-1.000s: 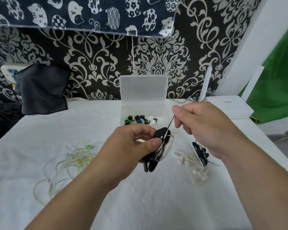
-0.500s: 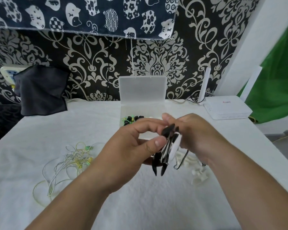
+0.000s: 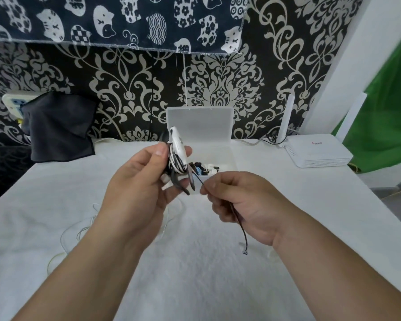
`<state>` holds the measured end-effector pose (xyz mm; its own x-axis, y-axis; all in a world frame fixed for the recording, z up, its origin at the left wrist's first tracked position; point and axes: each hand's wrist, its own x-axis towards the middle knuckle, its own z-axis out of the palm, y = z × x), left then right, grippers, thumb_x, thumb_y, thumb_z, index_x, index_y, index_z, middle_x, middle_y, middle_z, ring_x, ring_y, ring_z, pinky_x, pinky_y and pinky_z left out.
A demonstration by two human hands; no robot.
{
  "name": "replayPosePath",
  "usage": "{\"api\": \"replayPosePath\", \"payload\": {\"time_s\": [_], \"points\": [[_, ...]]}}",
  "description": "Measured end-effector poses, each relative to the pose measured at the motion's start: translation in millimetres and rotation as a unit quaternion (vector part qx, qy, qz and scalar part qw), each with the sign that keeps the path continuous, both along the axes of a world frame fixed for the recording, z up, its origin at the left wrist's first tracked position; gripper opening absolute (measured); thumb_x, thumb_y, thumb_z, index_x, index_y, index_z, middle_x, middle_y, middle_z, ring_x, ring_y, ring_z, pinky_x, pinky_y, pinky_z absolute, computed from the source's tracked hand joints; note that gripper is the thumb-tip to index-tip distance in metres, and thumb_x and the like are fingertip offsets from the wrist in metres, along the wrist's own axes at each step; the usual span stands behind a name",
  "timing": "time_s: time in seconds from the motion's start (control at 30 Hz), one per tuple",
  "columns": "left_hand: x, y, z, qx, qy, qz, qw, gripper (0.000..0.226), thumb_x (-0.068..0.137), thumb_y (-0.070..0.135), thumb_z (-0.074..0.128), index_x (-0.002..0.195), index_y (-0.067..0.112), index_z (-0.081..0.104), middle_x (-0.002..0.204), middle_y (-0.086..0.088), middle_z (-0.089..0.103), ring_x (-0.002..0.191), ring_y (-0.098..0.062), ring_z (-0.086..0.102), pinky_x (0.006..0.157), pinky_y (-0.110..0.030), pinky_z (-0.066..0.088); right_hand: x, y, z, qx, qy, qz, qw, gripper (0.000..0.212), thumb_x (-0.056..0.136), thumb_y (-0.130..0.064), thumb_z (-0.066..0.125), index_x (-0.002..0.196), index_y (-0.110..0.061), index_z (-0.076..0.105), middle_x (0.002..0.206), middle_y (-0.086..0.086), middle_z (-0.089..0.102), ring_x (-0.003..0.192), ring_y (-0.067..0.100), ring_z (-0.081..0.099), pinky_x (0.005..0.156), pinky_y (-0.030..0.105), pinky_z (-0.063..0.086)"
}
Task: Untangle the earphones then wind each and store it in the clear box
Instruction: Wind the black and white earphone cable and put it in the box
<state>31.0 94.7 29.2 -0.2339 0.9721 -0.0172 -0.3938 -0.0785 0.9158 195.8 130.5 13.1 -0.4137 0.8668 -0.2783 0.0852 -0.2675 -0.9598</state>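
Head: left hand (image 3: 134,193) grips winder (image 3: 177,156); right hand (image 3: 241,205) pinches cord (image 3: 237,218).

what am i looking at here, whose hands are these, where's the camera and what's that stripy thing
No machine here: a person works with bare hands, filmed by one camera worn on the head, looking down. The left hand holds a white winder with a black cable wrapped round it; the right hand pinches the cable's loose end. Behind them, on the white cloth, a clear box stands open with small pieces inside. A pale tangle of earphones lies at the left, partly hidden by the arm.
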Motion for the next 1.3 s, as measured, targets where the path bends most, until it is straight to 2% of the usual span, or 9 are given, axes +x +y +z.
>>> {"api": "replayPosePath", "payload": {"time_s": [0.13, 0.3, 0.43, 0.63, 0.77, 0.87, 0.93, 1.07, 1.3], "points": [[3.4, -1.8, -1.3, -0.003, 0.025, 0.011, 1.000, 0.035, 0.085, 0.037, 0.054, 0.104, 0.010, 0.068, 0.113, -0.005, 0.074, 0.087, -0.025, 0.054, 0.086, -0.035, 0.044, -7.4, -5.4, -1.4, 0.034, -0.040, 0.019, 0.998, 0.039, 0.100, -0.023, 0.056, 0.066, -0.019, 0.073, 0.070, 0.000, 0.064, 0.071, 0.014, 0.060, 0.079, 0.034, 0.049], [-0.5, 2.0, -2.4, 0.002, 0.002, 0.038, 0.999, 0.020, 0.100, 0.027, 0.049, 0.097, 0.015, 0.065, 0.109, -0.003, 0.074, 0.075, -0.013, 0.061, 0.079, -0.031, 0.052, -12.3, -16.8, 9.7, 0.018, 0.015, 0.084, 0.996, 0.040, 0.104, -0.024, 0.048, 0.074, -0.012, 0.071, 0.053, -0.001, 0.041, 0.048, 0.014, 0.037, 0.057, 0.025, 0.040], [-9.1, 5.0, -5.0, 0.013, 0.015, 0.076, 0.997, 0.010, 0.099, 0.021, 0.055, 0.092, 0.016, 0.060, 0.088, -0.004, 0.072, 0.071, -0.014, 0.062, 0.068, -0.028, 0.057, -8.5, -20.9, 23.6, 0.047, 0.028, 0.150, 0.987, 0.028, 0.098, -0.022, 0.057, 0.080, -0.008, 0.074, 0.054, -0.002, 0.029, 0.051, 0.012, 0.023, 0.053, 0.025, 0.023], [-2.6, 0.9, -8.2, 0.038, 0.205, 0.078, 0.975, 0.008, 0.092, 0.013, 0.066, 0.087, 0.019, 0.065, 0.079, -0.004, 0.071, 0.069, -0.019, 0.067, 0.073, -0.042, 0.061, -1.6, -19.4, 34.2, 0.109, -0.034, 0.151, 0.982, 0.046, 0.104, -0.036, 0.043, 0.091, -0.006, 0.075, 0.055, 0.005, 0.040, 0.053, 0.016, 0.030, 0.049, 0.024, 0.028], [-2.3, -0.1, -12.4, 0.031, 0.386, 0.051, 0.921, 0.014, 0.087, 0.014, 0.073, 0.083, 0.025, 0.066, 0.075, 0.006, 0.070, 0.059, -0.013, 0.063, 0.056, -0.019, 0.053, 9.0, -17.2, 42.8, 0.161, -0.171, 0.126, 0.964, 0.042, 0.098, -0.045, 0.053, 0.082, -0.014, 0.076, 0.051, -0.007, 0.043, 0.045, 0.007, 0.038, 0.058, 0.025, 0.031], [-1.7, -0.6, -17.1, -0.002, 0.469, 0.021, 0.883, 0.017, 0.085, 0.020, 0.075, 0.079, 0.032, 0.065, 0.072, 0.018, 0.067, 0.060, -0.008, 0.061, 0.052, -0.021, 0.049, 19.3, -11.9, 47.7, 0.192, -0.182, 0.083, 0.961, 0.021, 0.091, -0.033, 0.067, 0.081, -0.017, 0.077, 0.044, -0.016, 0.043, 0.041, 0.002, 0.039, 0.058, 0.028, 0.031], [-1.3, -0.3, -19.5, -0.012, 0.436, -0.012, 0.900, 0.018, 0.086, 0.016, 0.074, 0.079, 0.030, 0.067, 0.074, 0.017, 0.069, 0.061, -0.009, 0.061, 0.055, -0.019, 0.050, 27.2, -6.1, 49.2, 0.224, -0.175, 0.044, 0.958, 0.014, 0.091, -0.028, 0.068, 0.082, -0.021, 0.077, 0.045, -0.014, 0.041, 0.043, 0.003, 0.035, 0.056, 0.030, 0.028], [2.2, -2.2, -16.1, -0.016, 0.286, -0.112, 0.952, 0.015, 0.089, 0.009, 0.070, 0.085, 0.023, 0.074, 0.077, 0.002, 0.072, 0.064, -0.024, 0.065, 0.070, -0.043, 0.058, 35.8, 5.0, 45.2, 0.253, -0.160, -0.045, 0.953, 0.020, 0.095, -0.031, 0.064, 0.080, -0.024, 0.076, 0.043, -0.018, 0.045, 0.041, 0.003, 0.039, 0.057, 0.028, 0.029], [11.0, -6.4, -11.5, -0.012, 0.154, -0.152, 0.976, 0.017, 0.070, 0.026, 0.069, 0.083, 0.016, 0.072, 0.074, -0.005, 0.070, 0.061, -0.015, 0.062, 0.058, -0.027, 0.055, 33.1, 10.7, 28.6, 0.226, -0.102, -0.096, 0.964, 0.022, 0.096, -0.035, 0.061, 0.079, -0.025, 0.073, 0.063, 0.008, 0.033, 0.052, 0.018, 0.025, 0.052, 0.033, 0.021]]}}
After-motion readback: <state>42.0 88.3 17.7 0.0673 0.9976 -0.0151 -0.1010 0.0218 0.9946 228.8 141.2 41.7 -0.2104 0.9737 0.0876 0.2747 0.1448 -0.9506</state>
